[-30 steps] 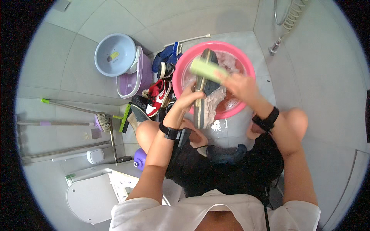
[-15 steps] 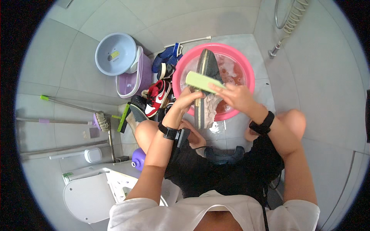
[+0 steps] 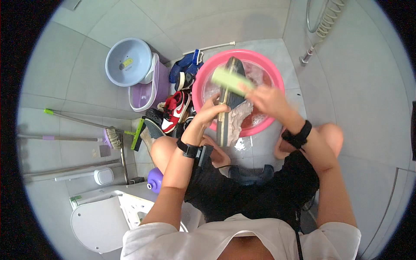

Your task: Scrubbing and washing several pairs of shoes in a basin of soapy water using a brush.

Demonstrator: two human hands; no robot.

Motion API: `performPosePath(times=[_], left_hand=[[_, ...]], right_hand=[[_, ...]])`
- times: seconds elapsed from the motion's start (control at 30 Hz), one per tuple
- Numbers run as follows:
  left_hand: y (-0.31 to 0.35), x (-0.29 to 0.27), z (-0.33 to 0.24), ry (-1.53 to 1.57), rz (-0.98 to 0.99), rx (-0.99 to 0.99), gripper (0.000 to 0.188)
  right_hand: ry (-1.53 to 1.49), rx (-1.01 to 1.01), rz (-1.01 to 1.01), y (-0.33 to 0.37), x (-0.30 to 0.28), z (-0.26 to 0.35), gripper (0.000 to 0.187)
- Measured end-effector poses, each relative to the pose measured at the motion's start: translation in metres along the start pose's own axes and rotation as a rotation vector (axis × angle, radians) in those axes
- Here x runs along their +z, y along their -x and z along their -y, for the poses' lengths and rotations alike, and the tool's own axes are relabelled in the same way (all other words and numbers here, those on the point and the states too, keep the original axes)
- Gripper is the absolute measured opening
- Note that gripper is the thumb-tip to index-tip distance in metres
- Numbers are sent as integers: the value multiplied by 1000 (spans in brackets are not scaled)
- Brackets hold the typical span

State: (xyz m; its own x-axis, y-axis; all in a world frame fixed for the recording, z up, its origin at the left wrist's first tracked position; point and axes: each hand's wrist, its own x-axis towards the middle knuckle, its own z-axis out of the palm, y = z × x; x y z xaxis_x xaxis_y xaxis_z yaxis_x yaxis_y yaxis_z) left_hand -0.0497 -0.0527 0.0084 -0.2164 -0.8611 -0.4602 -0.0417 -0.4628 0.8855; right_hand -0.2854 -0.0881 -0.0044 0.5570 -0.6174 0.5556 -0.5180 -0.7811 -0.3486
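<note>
My left hand (image 3: 211, 112) is closed round the side of a dark shoe (image 3: 223, 126) with a pale stripe along its sole edge and a crumpled beige upper or lining. The shoe is held lengthwise over the near left part of a pink basin (image 3: 277, 73) of reddish, sudsy water. A light green scrubbing brush (image 3: 229, 81), smeared by motion, is gripped by its near end in my right hand (image 3: 268, 102). It lies across the upper half of the shoe; its bristles are hidden, so I cannot tell whether they touch.
Left of the basin lies a pile of footwear, including a red and white sneaker (image 3: 175, 112) and blue sandals (image 3: 186, 67). Behind it stand a purple bucket (image 3: 160, 82) and a light blue basin (image 3: 141, 71). A mop (image 3: 113, 138) leans at the left. A hose (image 3: 323, 28) hangs at the right.
My right hand and the brush have shifted slightly to the right and now look blurred. The shoe, in my left hand, has tilted and moved a little.
</note>
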Motion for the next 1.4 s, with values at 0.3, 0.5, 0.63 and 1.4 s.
performPosePath(times=[0.3,0.5,0.63,1.4], left_hand=[[4,0,7,185,-59,60,72],[3,1,-12,15,-28,-1,72],[-3,-6,9,89,-24,4,81],[-1,-1,10,-58,-36,176,103]], right_hand=[[35,-96,217,3,-3,27,38],[-29,182,-166,-11,2,2,41],[-42,-2,127,-2,2,9,40],[-593,305,-255,-21,5,2,42]])
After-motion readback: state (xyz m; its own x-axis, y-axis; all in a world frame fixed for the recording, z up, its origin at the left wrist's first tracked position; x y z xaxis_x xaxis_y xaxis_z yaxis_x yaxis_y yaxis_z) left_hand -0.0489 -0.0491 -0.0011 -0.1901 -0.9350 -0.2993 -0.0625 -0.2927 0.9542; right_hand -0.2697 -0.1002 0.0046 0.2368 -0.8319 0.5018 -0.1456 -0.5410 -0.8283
